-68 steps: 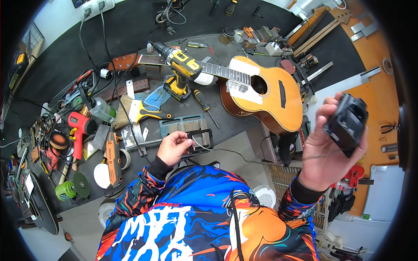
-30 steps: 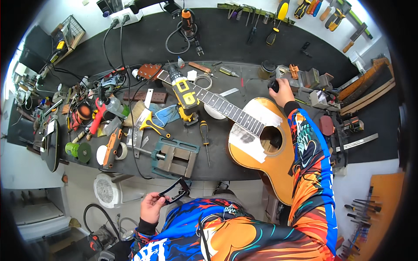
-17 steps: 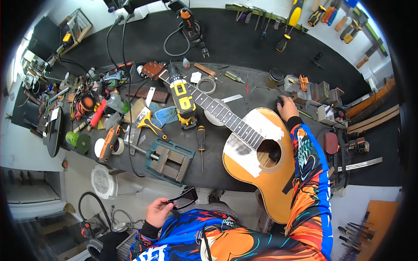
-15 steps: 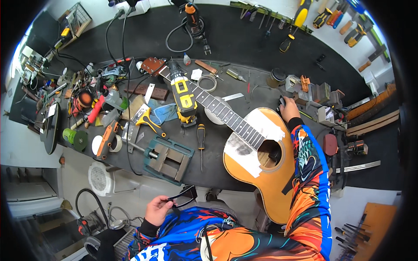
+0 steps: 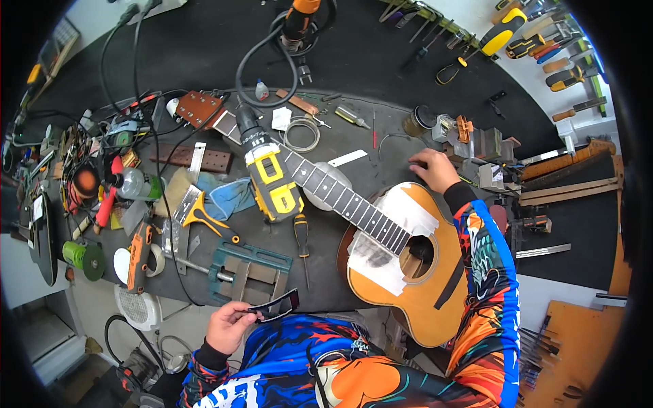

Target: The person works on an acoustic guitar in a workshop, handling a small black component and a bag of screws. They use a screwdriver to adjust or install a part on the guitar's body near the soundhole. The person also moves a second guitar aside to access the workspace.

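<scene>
My left hand (image 5: 230,326) is closed on a pair of dark glasses (image 5: 275,307) by one end, in front of the bench's near edge. My right hand (image 5: 434,170) is open, its fingers stretched left over the bench just beyond the guitar body. Nothing shows in it. An acoustic guitar (image 5: 381,282) lies with its body by my right arm and its neck running to the far left. White paper (image 5: 408,209) covers part of its top around the fretboard end. A black strip (image 5: 449,289) lies on the body beside the sound hole.
A yellow drill (image 5: 272,177) stands across the neck. Nearby are a screwdriver (image 5: 302,238), a green vise (image 5: 252,272), a yellow-handled brush (image 5: 204,216) and a blue cloth (image 5: 228,197). Cluttered tools fill the left; a jar (image 5: 418,121) stands at back right. Cables hang over the bench.
My right hand has moved left and away from the dark item it was touching, and its fingers have opened. The glasses have turned in my left hand. The view has shifted.
</scene>
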A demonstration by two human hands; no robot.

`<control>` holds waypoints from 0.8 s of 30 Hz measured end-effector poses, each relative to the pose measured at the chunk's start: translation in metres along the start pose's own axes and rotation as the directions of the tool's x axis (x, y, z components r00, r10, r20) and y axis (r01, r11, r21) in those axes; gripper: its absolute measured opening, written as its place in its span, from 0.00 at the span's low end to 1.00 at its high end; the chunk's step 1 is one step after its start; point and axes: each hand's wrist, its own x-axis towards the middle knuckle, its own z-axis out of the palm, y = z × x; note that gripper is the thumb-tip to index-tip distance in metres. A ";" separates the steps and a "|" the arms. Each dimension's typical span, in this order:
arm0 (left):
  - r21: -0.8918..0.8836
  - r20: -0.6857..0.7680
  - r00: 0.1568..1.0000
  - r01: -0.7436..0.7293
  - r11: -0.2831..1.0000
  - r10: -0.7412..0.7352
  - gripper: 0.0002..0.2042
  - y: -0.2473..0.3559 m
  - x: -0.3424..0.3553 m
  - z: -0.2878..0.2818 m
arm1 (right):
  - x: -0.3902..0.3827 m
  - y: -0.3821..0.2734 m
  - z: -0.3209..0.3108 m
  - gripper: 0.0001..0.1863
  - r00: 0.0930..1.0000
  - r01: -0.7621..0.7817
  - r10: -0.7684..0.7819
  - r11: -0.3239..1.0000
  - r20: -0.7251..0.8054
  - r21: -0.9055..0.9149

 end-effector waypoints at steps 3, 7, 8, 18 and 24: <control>0.080 -0.035 0.999 0.017 0.997 -0.014 0.08 0.013 0.000 0.004 | 0.031 -0.005 0.013 0.09 0.981 0.166 -0.162 0.985 0.103 -0.034; 0.063 -0.163 0.987 -0.001 0.998 0.011 0.08 0.015 -0.005 0.013 | 0.053 -0.002 0.032 0.09 0.917 0.326 -0.307 0.945 0.256 -0.036; 0.057 -0.198 0.980 -0.012 0.998 0.023 0.08 0.015 -0.008 0.015 | 0.056 -0.001 0.039 0.10 0.919 0.330 -0.313 0.944 0.239 -0.033; 0.110 -0.244 0.969 -0.012 0.994 0.039 0.08 0.016 -0.003 0.035 | 0.070 0.026 0.048 0.12 0.937 0.344 -0.339 0.937 0.081 -0.057; 0.159 -0.260 0.965 0.005 0.987 0.037 0.08 0.017 0.006 0.042 | 0.067 0.036 0.049 0.11 0.928 0.373 -0.372 0.925 0.030 -0.067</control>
